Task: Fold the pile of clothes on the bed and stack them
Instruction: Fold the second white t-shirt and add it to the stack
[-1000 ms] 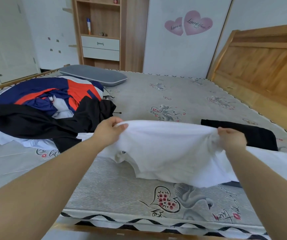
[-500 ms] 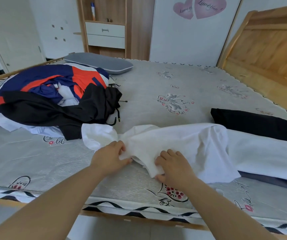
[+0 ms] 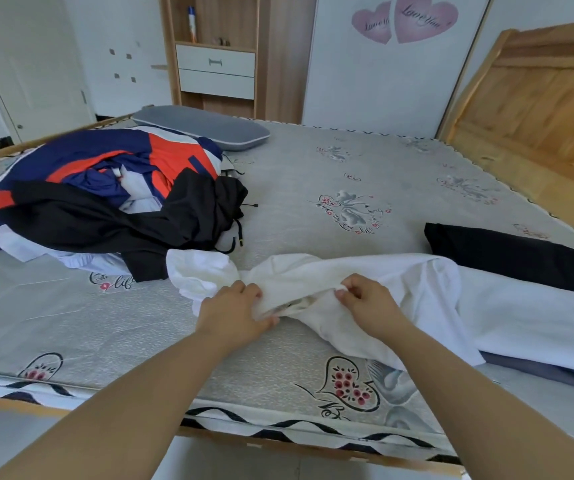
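The wooden shelf unit point(image 3: 216, 53) against the far wall holds a spray bottle point(image 3: 192, 24) upright in its open compartment, with some small items beside it too blurred to name; below sit two white drawers point(image 3: 217, 71), closed, so their contents are hidden.

The white garment point(image 3: 382, 289) runs off the right edge, so its full length is cut off, and it partly covers a grey-blue cloth point(image 3: 538, 370) beneath it. The pile of clothes point(image 3: 105, 202) buries several pieces: a navy, orange and white jacket on top at the back, a black drawstring garment across the front, pale fabric poking out below. How many pieces it holds cannot be told.

The white garment lies rumpled on the mattress point(image 3: 313, 161) near its front edge, one sleeve flopped toward the pile. The left hand point(image 3: 235, 311) pinches a bunched fold of it, and the right hand point(image 3: 370, 304) grips the same edge just beside, thumb and fingers curled on the cloth. A folded black garment point(image 3: 507, 254) lies flat behind it, to the right. A grey pillow point(image 3: 202, 126) rests behind the pile.
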